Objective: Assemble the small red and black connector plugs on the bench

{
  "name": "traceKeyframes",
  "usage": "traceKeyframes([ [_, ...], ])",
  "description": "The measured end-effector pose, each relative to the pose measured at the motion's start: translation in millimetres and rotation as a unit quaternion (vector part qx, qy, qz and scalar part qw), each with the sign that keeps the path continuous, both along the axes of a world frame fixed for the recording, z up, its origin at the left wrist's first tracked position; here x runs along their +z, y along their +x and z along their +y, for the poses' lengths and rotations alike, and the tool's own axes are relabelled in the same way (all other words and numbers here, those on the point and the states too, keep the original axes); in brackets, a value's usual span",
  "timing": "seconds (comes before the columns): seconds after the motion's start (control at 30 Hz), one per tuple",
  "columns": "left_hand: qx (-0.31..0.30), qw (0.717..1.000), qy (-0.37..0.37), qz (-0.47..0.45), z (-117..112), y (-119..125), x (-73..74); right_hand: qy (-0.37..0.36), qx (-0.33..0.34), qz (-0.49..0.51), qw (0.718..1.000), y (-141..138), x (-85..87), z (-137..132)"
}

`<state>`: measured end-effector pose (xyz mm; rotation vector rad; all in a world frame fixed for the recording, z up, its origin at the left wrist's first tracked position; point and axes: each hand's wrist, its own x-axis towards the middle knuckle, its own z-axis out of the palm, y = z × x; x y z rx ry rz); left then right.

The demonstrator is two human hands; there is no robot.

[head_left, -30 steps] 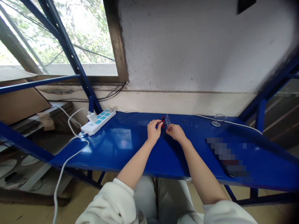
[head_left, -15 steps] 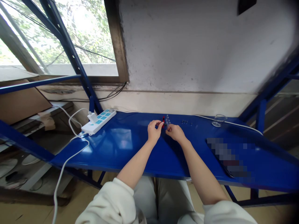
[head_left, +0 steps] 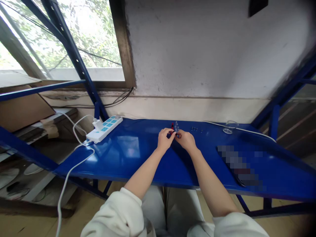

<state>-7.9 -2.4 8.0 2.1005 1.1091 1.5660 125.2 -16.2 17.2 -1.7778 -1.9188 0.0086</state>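
My left hand (head_left: 165,140) is closed in a pinch over the blue table (head_left: 145,161), with something small and dark, partly red, at its fingertips. My right hand (head_left: 186,141) is closed too, its fingertips meeting those of the left. What it grips is hidden and too small to name. Just beyond the fingers shows a small red piece (head_left: 172,125). Beside that, to the right, stand several small clear, bluish plastic pieces (head_left: 176,126) in a row.
Several tiny screw-like parts (head_left: 194,128) lie right of the hands. Farther right are a clear round glass dish (head_left: 230,127) and a dark, blurred-out flat object (head_left: 233,166). A white power strip (head_left: 105,128) with a plug and cables sits at the left. Blue frame posts (head_left: 273,123) flank the table.
My right hand has moved slightly left, and its fingertips now touch those of my left hand. The left hand has shifted slightly right. The view has turned a little.
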Motion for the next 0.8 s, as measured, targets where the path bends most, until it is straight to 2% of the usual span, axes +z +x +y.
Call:
traceKeyframes([
  [0.17,-0.018,1.000,0.005,-0.013,2,-1,2.2,0.065,0.047,0.038,0.996,3,-7.4,1],
  [0.4,0.002,0.997,0.033,0.076,1,-7,14.5,0.120,0.098,0.097,0.983,-2,-11.1,1],
  [0.5,-0.006,0.995,0.017,0.103,3,-14,13.1,0.124,0.114,0.122,0.978,-6,-14.1,1],
  [0.67,-0.024,0.995,-0.026,0.091,8,-24,8.4,0.099,0.117,0.120,0.981,-10,-18.2,3],
  [0.8,-0.027,0.990,-0.067,0.124,22,-41,12.9,0.116,0.118,0.114,0.980,-11,-18.1,2],
])
